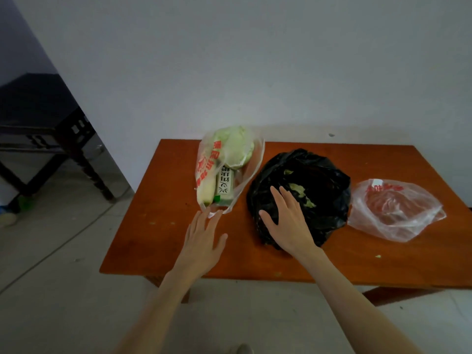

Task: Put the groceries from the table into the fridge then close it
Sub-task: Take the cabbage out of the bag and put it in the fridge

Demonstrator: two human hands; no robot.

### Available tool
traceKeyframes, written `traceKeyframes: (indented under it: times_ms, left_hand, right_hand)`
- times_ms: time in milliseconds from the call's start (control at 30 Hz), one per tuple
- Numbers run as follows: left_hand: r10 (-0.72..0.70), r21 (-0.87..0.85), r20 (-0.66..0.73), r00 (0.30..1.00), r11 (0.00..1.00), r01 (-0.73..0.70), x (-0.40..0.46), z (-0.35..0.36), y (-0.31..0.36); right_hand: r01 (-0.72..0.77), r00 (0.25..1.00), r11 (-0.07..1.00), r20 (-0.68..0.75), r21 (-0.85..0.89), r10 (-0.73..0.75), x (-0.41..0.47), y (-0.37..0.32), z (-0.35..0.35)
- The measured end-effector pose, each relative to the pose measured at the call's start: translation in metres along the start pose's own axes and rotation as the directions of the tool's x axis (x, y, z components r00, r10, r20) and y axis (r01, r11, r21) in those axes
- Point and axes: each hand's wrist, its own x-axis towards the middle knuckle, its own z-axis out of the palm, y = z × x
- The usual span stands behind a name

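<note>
Three bags lie on the low orange table (158, 241). A clear bag with red print (224, 169) at the back left holds a cabbage, a white radish and a boxed item. A black bag (321, 190) in the middle gapes open on green leaves. A clear bag of red food (398, 210) sits at the right. My left hand (204, 238) is open, its fingertips at the near edge of the clear vegetable bag. My right hand (286, 221) is open, spread flat over the near side of the black bag. No fridge is in view.
A white wall runs right behind the table. A dark wooden table (51, 131) stands at the left through a doorway. Pale tiled floor (56, 290) lies to the left and in front. A shoe (7, 215) shows at the far left edge.
</note>
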Motion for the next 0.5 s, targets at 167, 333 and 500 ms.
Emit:
traceKeyframes:
  times_ms: [167,333,500]
  left_hand:
    - [0.016,-0.056,-0.013,1.000,0.998,-0.017,0.066,-0.008,0.000]
    - [0.126,-0.006,-0.076,0.989,0.992,-0.127,0.144,-0.021,0.006]
    - [0.196,0.068,-0.032,0.980,0.979,-0.193,0.230,-0.026,0.015]
  right_hand:
    - [-0.005,0.999,1.000,0.032,0.027,0.004,0.055,0.011,0.002]
    - [-0.043,0.998,0.998,-0.045,0.054,0.046,0.121,0.016,0.004]
    - [-0.133,0.978,0.985,-0.145,0.114,0.149,0.190,0.020,0.018]
